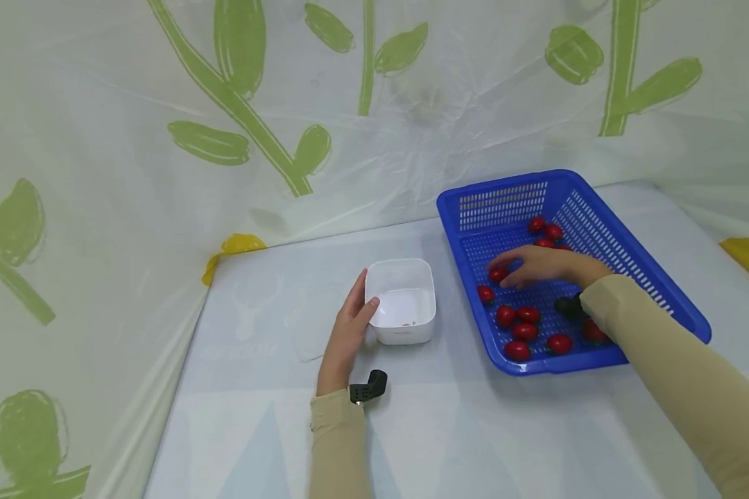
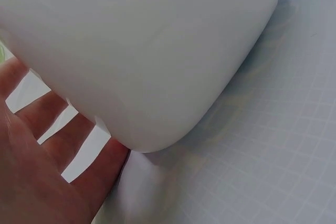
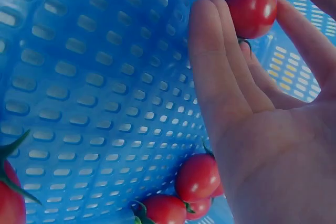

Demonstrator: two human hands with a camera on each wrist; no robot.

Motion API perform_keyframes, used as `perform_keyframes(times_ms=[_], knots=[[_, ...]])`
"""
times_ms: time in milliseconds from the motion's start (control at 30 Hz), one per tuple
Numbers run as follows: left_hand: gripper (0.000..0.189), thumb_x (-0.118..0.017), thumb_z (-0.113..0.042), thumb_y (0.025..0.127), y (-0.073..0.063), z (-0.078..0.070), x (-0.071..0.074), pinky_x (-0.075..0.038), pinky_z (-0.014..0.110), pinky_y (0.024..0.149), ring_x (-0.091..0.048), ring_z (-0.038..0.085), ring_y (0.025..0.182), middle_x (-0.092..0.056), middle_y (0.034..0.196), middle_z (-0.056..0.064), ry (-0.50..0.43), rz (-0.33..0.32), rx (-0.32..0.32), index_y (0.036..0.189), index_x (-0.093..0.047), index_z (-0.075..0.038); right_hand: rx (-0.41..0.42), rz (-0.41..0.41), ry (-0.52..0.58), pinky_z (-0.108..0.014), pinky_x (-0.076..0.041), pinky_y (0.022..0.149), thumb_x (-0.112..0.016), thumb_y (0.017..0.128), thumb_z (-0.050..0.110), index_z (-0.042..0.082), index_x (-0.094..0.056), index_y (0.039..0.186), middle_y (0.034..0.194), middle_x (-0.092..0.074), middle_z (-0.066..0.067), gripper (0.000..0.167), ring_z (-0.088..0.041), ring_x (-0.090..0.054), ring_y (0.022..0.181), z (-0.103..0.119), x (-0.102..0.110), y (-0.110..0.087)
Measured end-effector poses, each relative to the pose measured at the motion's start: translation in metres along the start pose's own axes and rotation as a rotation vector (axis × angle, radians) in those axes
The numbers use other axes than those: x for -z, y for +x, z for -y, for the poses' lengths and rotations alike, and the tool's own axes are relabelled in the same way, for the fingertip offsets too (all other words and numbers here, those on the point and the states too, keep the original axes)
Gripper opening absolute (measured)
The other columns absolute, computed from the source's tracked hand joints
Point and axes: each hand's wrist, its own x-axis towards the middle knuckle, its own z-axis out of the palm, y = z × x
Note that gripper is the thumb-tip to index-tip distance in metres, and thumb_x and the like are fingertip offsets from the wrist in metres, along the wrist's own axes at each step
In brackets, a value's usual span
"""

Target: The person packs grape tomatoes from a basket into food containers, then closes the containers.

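My left hand [image 1: 347, 327] holds the left side of a square white plastic container [image 1: 402, 335], thumb at the rim and fingers spread along the outer wall. In the left wrist view the fingers [image 2: 68, 135] lie against its smooth side. Inside the blue basket [image 1: 505, 367], my right hand [image 1: 539, 265] has its fingertips around a red cherry tomato [image 3: 253, 7]. Other cherry tomatoes [image 1: 526, 331] lie on the basket floor, several near the front and a few at the back [image 1: 537, 224]. Green stems show on some in the right wrist view.
The blue basket has slatted, perforated walls and stands right of the white container on a pale table [image 1: 274, 388]. A white curtain with green leaves [image 1: 240, 41] hangs behind the table. Yellow patches [image 1: 242, 243] show at the cloth's edge.
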Motion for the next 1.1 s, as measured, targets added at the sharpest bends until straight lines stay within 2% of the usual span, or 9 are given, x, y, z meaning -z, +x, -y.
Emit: perform_keyframes(times_ms=[167, 367, 467, 567, 700, 867, 1000, 1100], knots=[[0.057, -0.049, -0.023, 0.092, -0.003, 0.003, -0.002, -0.017, 0.032, 0.106, -0.018, 0.010, 0.132, -0.023, 0.145, -0.010, 0.007, 0.001, 0.014, 0.142, -0.023, -0.024, 0.021, 0.007, -0.090, -0.036, -0.047, 0.078, -0.064, 0.081, 0.028, 0.011, -0.056, 0.115, 0.107, -0.055, -0.009, 0.038, -0.019, -0.054, 0.086, -0.003, -0.005, 0.003], [0.055, -0.048, -0.023, 0.092, -0.004, 0.004, -0.001, -0.017, 0.031, 0.106, -0.018, 0.013, 0.133, -0.022, 0.145, -0.007, 0.016, -0.007, -0.001, 0.141, -0.025, -0.026, 0.045, 0.044, -0.072, -0.031, -0.047, 0.071, -0.065, 0.081, 0.025, 0.010, -0.057, 0.095, 0.092, -0.053, -0.006, 0.022, -0.020, -0.050, 0.080, 0.000, -0.004, 0.002], [0.055, -0.048, -0.022, 0.092, -0.004, 0.003, 0.000, -0.017, 0.031, 0.106, -0.019, 0.009, 0.132, -0.023, 0.145, -0.009, 0.023, -0.012, -0.006, 0.142, -0.024, -0.025, 0.052, 0.046, -0.066, -0.032, -0.048, 0.071, -0.065, 0.081, 0.021, 0.009, -0.057, 0.097, 0.093, -0.054, -0.006, 0.022, -0.020, -0.051, 0.081, 0.005, -0.001, 0.000], [0.055, -0.048, -0.024, 0.092, -0.003, 0.001, 0.001, -0.018, 0.029, 0.106, -0.021, 0.003, 0.130, -0.025, 0.143, -0.015, 0.035, -0.022, 0.001, 0.141, -0.025, -0.027, 0.064, 0.031, -0.086, -0.033, -0.049, 0.073, -0.065, 0.081, 0.023, 0.009, -0.057, 0.104, 0.097, -0.056, -0.006, 0.028, -0.020, -0.053, 0.083, 0.012, 0.002, -0.003], [0.055, -0.050, -0.025, 0.091, -0.003, 0.000, 0.001, -0.018, 0.028, 0.105, -0.022, 0.001, 0.128, -0.026, 0.142, -0.016, 0.021, -0.025, 0.001, 0.141, -0.025, -0.027, 0.092, -0.032, -0.150, -0.037, -0.048, 0.076, -0.066, 0.079, 0.032, 0.011, -0.057, 0.109, 0.100, -0.058, -0.004, 0.037, -0.019, -0.055, 0.085, 0.022, 0.006, -0.007], [0.057, -0.051, -0.027, 0.091, -0.002, 0.002, 0.000, -0.018, 0.031, 0.106, -0.020, 0.009, 0.131, -0.024, 0.144, -0.009, 0.006, -0.017, 0.002, 0.141, -0.026, -0.026, 0.115, -0.128, -0.190, -0.041, -0.047, 0.079, -0.067, 0.075, 0.045, 0.017, -0.057, 0.110, 0.103, -0.059, -0.001, 0.046, -0.019, -0.054, 0.092, 0.036, 0.009, -0.018], [0.057, -0.052, -0.030, 0.090, -0.001, 0.005, 0.001, -0.017, 0.033, 0.106, -0.020, 0.009, 0.131, -0.025, 0.144, -0.009, 0.004, -0.022, 0.014, 0.140, -0.027, -0.028, 0.134, -0.214, -0.200, -0.043, -0.047, 0.079, -0.066, 0.075, 0.046, 0.018, -0.057, 0.111, 0.106, -0.058, -0.001, 0.047, -0.020, -0.053, 0.094, 0.050, 0.011, -0.034], [0.056, -0.054, -0.033, 0.088, 0.003, 0.011, 0.002, -0.019, 0.032, 0.106, -0.023, 0.005, 0.129, -0.028, 0.142, -0.014, 0.012, -0.032, 0.023, 0.138, -0.030, -0.034, 0.163, -0.282, -0.186, -0.044, -0.046, 0.080, -0.066, 0.077, 0.042, 0.018, -0.057, 0.111, 0.106, -0.058, -0.002, 0.043, -0.021, -0.053, 0.095, 0.060, 0.010, -0.045]])
